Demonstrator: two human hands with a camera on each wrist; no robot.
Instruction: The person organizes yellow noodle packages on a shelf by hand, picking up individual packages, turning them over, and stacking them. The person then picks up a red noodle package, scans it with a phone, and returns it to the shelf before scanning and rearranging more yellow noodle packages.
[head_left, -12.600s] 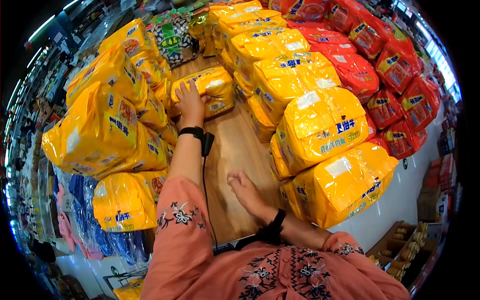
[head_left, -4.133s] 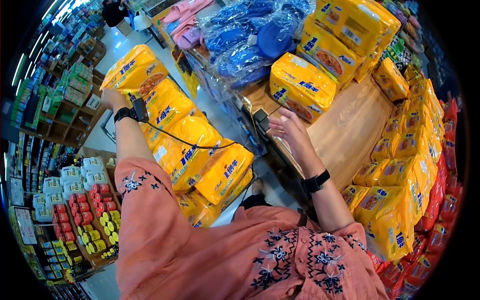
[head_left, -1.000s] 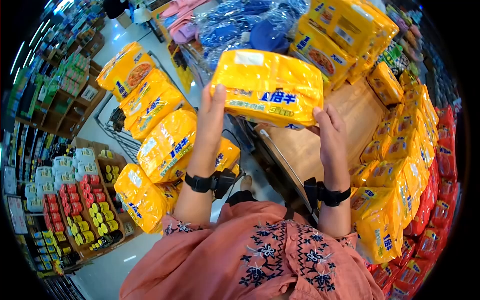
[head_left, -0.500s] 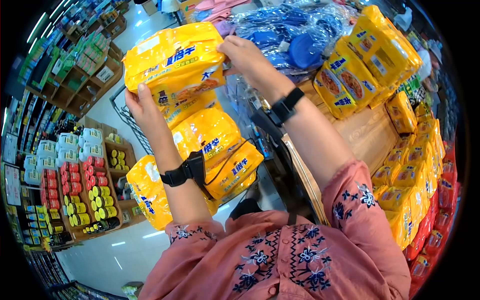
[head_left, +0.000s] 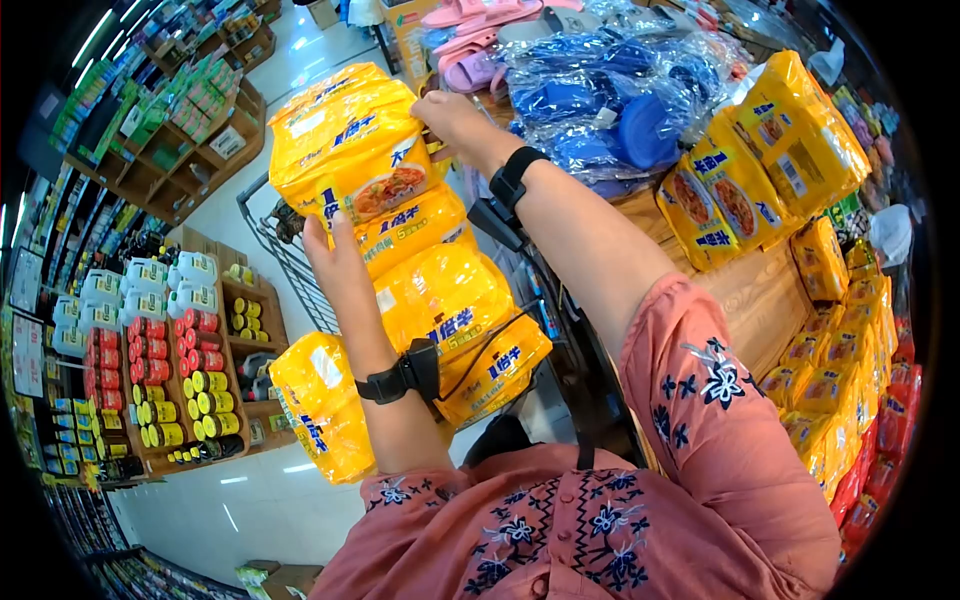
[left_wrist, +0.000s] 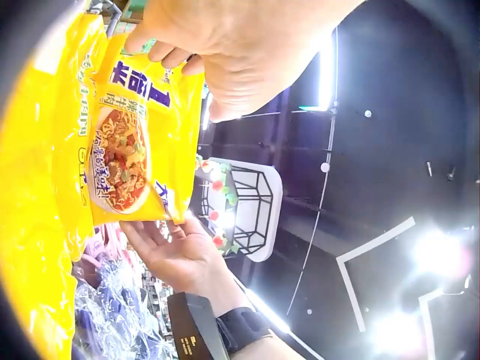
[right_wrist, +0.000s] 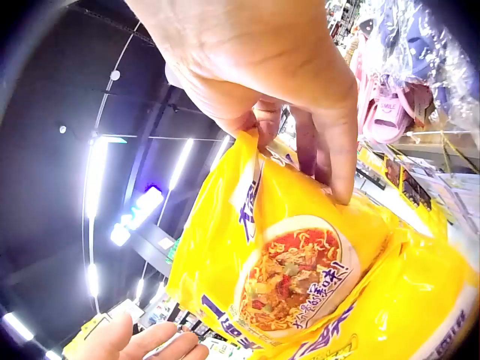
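A yellow noodle pack (head_left: 330, 150) is at the far end of several similar packs (head_left: 430, 290) in the wire cart; whether it rests on them I cannot tell. My right hand (head_left: 470, 130) pinches its right end, and in the right wrist view that hand (right_wrist: 262, 67) has fingers and thumb on the gathered wrapper (right_wrist: 251, 169). At the near-left side of the pack, my left hand (head_left: 342, 275) touches it with loosely extended fingers. The left wrist view shows this hand (left_wrist: 240, 45) over the pack's printed face (left_wrist: 161, 120), the thumb held apart.
Beside the cart (head_left: 275, 240) stands a wooden table (head_left: 745, 300) with yellow packs (head_left: 720, 190) and bagged blue slippers (head_left: 640, 130). Shelves with jars and bottles (head_left: 205, 385) are on the left. One yellow pack (head_left: 325, 410) lies at the cart's near-left side.
Since half a second ago, the pack has come down at the cart's far end. My left thumb has left its top. Earlier, both hands held it beside the table.
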